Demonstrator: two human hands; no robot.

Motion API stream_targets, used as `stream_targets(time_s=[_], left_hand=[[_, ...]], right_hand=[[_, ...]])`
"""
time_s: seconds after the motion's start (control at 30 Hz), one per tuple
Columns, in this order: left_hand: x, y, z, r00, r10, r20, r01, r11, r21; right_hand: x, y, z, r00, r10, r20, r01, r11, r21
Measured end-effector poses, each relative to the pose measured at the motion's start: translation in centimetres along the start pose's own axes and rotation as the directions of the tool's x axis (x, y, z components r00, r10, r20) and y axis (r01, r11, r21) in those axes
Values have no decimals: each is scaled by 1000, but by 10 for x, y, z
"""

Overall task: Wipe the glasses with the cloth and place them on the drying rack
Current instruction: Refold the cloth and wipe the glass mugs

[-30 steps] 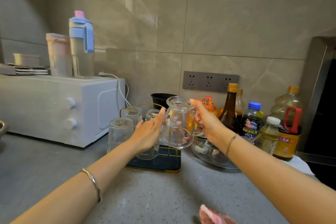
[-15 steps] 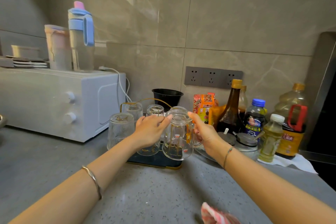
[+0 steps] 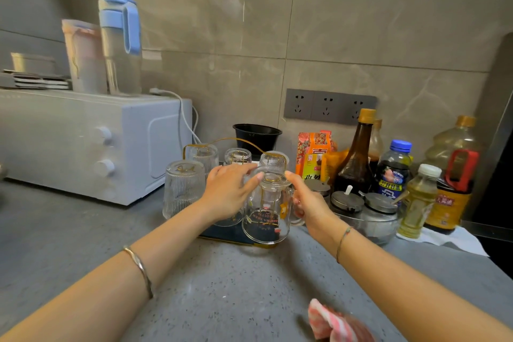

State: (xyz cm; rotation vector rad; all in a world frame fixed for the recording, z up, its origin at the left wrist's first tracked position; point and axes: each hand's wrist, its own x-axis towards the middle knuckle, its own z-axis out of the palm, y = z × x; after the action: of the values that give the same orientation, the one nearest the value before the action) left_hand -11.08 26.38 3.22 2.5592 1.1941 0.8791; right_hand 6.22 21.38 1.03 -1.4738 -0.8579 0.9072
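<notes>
At the front right corner of the dark tray drying rack with its gold wire frame (image 3: 227, 237), an upturned clear glass mug with printed lettering (image 3: 266, 211) stands mouth down. Both hands are clasped on it. The left hand (image 3: 227, 194) wraps its upper part between thumb and fingers. The right hand (image 3: 308, 203) grips the handle side, thumb laid against the upturned base.

I judge the mug to be rigid, fairly weighty for its size, smooth enough to slip, and breakable against the neighbouring ribbed clear tumblers (image 3: 181, 189). The handle plus a steadying palm on the wall looks the safest hold.

Whether its rim rests fully on the tray or overhangs the grey speckled countertop (image 3: 222, 286) cannot be told. The right fingers are hidden behind the glass, and another glass is half covered by the left hand. A pink striped cloth (image 3: 333, 322) lies blurred and cut off at the frame's bottom.
</notes>
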Motion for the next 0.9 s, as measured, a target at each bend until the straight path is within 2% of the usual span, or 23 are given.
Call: stream_targets(time_s=[0.3, 0.5, 0.77, 0.9], left_hand=[[-2, -2, 4, 999, 23, -32, -21, 998, 58], [-6, 0, 3, 998, 38, -53, -35, 997, 67], [-12, 2, 3, 992, 73, -100, -69, 997, 42], [-18, 8, 0, 985, 90, -147, -89, 996, 12]], right_hand=[[4, 4, -8, 998, 11, 56, -7, 998, -67], [-4, 0, -9, 996, -43, 77, 53, 989, -136], [-17, -13, -16, 995, -104, 13, 103, 959, -266], [-36, -25, -19, 990, -140, -3, 135, 959, -248]])
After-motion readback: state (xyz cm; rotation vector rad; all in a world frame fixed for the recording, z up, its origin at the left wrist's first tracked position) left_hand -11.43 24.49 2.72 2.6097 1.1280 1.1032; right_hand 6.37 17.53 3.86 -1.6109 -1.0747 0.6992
